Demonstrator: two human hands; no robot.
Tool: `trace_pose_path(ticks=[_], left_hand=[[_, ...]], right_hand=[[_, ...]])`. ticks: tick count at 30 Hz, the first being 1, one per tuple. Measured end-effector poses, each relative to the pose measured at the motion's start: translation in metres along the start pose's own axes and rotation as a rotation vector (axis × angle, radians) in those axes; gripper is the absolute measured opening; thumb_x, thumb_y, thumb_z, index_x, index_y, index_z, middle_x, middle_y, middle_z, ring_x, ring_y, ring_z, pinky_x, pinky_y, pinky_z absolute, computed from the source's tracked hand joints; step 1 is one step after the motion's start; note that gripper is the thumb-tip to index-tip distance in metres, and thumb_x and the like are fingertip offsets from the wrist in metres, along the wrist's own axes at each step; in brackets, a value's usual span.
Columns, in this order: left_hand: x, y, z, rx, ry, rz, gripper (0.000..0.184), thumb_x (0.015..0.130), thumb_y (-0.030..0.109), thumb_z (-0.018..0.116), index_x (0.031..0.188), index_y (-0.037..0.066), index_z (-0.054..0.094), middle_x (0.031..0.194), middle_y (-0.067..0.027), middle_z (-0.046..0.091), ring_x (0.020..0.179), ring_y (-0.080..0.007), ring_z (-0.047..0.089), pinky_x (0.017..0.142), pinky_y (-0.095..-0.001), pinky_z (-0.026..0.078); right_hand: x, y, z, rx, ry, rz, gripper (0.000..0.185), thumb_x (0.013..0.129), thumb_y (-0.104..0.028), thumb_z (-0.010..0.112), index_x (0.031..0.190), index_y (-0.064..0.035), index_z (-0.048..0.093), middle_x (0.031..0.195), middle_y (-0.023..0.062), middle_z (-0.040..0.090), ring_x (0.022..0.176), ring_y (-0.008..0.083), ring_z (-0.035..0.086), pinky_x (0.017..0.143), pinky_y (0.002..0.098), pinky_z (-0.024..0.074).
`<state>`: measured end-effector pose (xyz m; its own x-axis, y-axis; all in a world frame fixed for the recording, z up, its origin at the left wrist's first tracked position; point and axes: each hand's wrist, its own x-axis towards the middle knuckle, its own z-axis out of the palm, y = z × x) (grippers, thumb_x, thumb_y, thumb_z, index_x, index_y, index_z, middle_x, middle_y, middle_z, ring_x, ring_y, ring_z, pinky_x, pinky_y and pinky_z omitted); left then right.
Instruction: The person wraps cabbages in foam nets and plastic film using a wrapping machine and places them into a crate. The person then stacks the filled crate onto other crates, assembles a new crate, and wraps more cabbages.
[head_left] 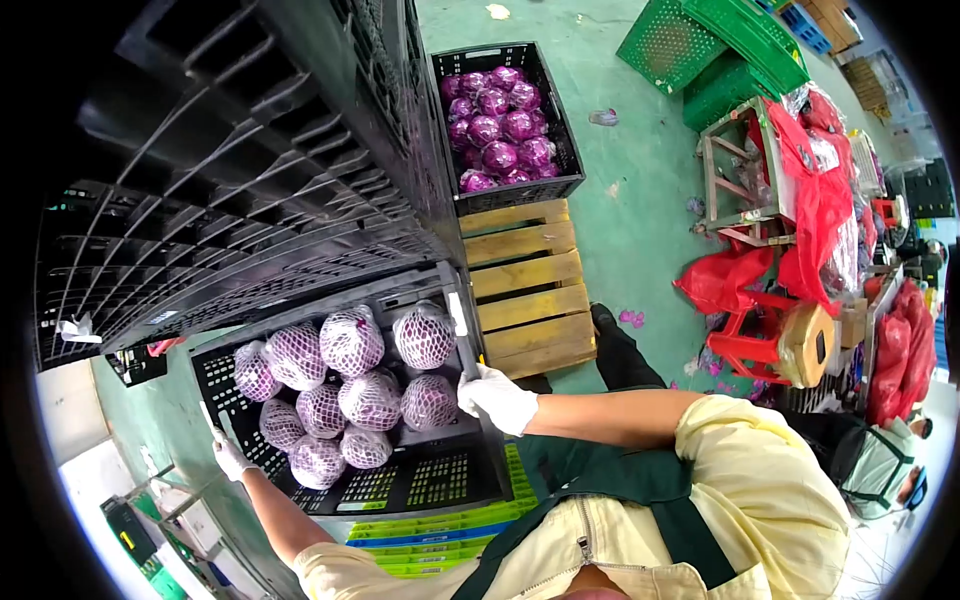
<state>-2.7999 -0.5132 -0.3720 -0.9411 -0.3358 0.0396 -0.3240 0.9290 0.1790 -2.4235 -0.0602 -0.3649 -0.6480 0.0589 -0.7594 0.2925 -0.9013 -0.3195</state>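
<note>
A black plastic crate (492, 462) sits in front of me, holding several purple cabbages (352, 342) in white foam nets. My left hand (232, 456), in a white glove, is closed on the crate's left end; its fingers are partly hidden. At the opposite end, my right hand (498, 399), also gloved, grips the rim beside the cabbages. Green and blue plastic crates (440, 540) show stacked beneath the front edge of the black one.
Tall stacked black crates (270, 170) rise just beyond. A wooden pallet (530, 290) lies to the right, with a crate of plastic-wrapped purple cabbages (500, 128) behind it. Farther right are a red stool (745, 345), red bags (800, 200) and green crates (672, 45). Other people stand far right.
</note>
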Motion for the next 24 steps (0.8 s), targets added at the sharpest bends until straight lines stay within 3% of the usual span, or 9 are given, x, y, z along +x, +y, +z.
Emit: trace_pose_path(ticks=[6, 9, 12, 15, 17, 19, 20, 22, 24], left_hand=[[0.005, 0.023, -0.01, -0.134, -0.152, -0.042, 0.072, 0.09, 0.066, 0.035, 0.114, 0.004, 0.063, 0.102, -0.0156, 0.066, 0.092, -0.0324, 0.06, 0.084, -0.0402, 0.044], [-0.003, 0.021, -0.007, 0.065, -0.047, -0.054, 0.071, 0.09, 0.067, 0.027, 0.12, 0.012, 0.059, 0.114, -0.0185, 0.063, 0.108, -0.0382, 0.057, 0.094, -0.0459, 0.043], [-0.024, 0.052, -0.017, 0.218, 0.073, -0.097, 0.067, 0.089, 0.064, 0.038, 0.134, 0.015, 0.047, 0.117, -0.0207, 0.061, 0.109, -0.0394, 0.057, 0.092, -0.0579, 0.04], [-0.099, 0.138, -0.026, 0.122, 0.423, -0.006, 0.062, 0.085, 0.05, 0.057, 0.134, 0.015, 0.045, 0.129, -0.0199, 0.051, 0.115, -0.0344, 0.052, 0.091, -0.0584, 0.04], [-0.123, 0.166, -0.015, -0.218, 0.43, 0.429, 0.057, 0.088, 0.037, 0.06, 0.13, 0.001, 0.047, 0.128, -0.0241, 0.051, 0.116, -0.0369, 0.051, 0.096, -0.0503, 0.041], [-0.213, 0.239, -0.049, -0.549, 0.149, 0.578, 0.05, 0.093, 0.023, 0.058, 0.133, -0.003, 0.043, 0.134, -0.0246, 0.046, 0.121, -0.0338, 0.047, 0.105, -0.0425, 0.034], [-0.235, 0.252, -0.051, -0.768, -0.064, 0.59, 0.049, 0.093, 0.016, 0.057, 0.136, -0.002, 0.041, 0.14, -0.0203, 0.042, 0.128, -0.0296, 0.041, 0.108, -0.0388, 0.031], [-0.31, 0.29, -0.088, -0.823, -0.259, 0.594, 0.049, 0.094, 0.012, 0.055, 0.139, 0.002, 0.039, 0.143, -0.0116, 0.041, 0.131, -0.0228, 0.038, 0.11, -0.035, 0.028], [-0.362, 0.299, -0.108, -0.915, -0.373, 0.547, 0.048, 0.095, 0.011, 0.053, 0.14, 0.003, 0.038, 0.143, -0.0122, 0.041, 0.131, -0.0211, 0.038, 0.109, -0.0328, 0.028]], right_hand=[[-0.015, 0.001, 0.006, 0.039, 0.092, 0.056, 0.014, 0.078, 0.005, 0.052, 0.083, -0.0067, 0.045, 0.061, 0.0049, 0.05, 0.052, 0.0122, 0.047, 0.046, 0.0261, 0.0365], [-0.015, 0.002, 0.006, -0.074, 0.01, 0.002, 0.01, 0.081, 0.002, 0.05, 0.079, -0.0069, 0.045, 0.061, 0.0045, 0.049, 0.054, 0.013, 0.049, 0.049, 0.0267, 0.039], [-0.014, 0.0, -0.001, -0.139, -0.066, 0.011, 0.007, 0.087, -0.002, 0.053, 0.086, -0.0059, 0.047, 0.066, 0.0042, 0.05, 0.06, 0.0144, 0.051, 0.053, 0.0274, 0.0415], [-0.003, 0.001, -0.012, -0.38, -0.104, 0.002, 0.009, 0.086, -0.01, 0.058, 0.087, -0.0052, 0.051, 0.07, 0.003, 0.053, 0.065, 0.0131, 0.052, 0.06, 0.0269, 0.0429], [-0.005, 0.001, -0.017, -0.423, -0.148, -0.005, 0.014, 0.086, -0.014, 0.06, 0.09, -0.0048, 0.051, 0.073, 0.0033, 0.054, 0.067, 0.0137, 0.053, 0.063, 0.0277, 0.0437], [-0.015, 0.005, -0.022, -0.664, -0.062, -0.124, 0.031, 0.083, -0.021, 0.064, 0.103, -0.0009, 0.05, 0.08, 0.0045, 0.056, 0.074, 0.0166, 0.054, 0.07, 0.0312, 0.0454], [-0.028, 0.013, -0.035, -0.841, -0.041, -0.415, 0.047, 0.083, -0.026, 0.064, 0.115, 0.0022, 0.045, 0.087, 0.0082, 0.058, 0.082, 0.0196, 0.056, 0.076, 0.035, 0.0461], [-0.086, -0.041, -0.049, -0.995, -0.254, -0.142, 0.05, 0.084, -0.028, 0.063, 0.12, 0.0008, 0.044, 0.092, 0.0139, 0.061, 0.088, 0.0227, 0.06, 0.08, 0.0362, 0.0468], [-0.115, -0.06, -0.092, -1.216, -0.423, -0.208, 0.04, 0.086, -0.031, 0.057, 0.117, -0.0062, 0.049, 0.102, 0.0167, 0.063, 0.094, 0.0304, 0.061, 0.084, 0.0373, 0.0472]])
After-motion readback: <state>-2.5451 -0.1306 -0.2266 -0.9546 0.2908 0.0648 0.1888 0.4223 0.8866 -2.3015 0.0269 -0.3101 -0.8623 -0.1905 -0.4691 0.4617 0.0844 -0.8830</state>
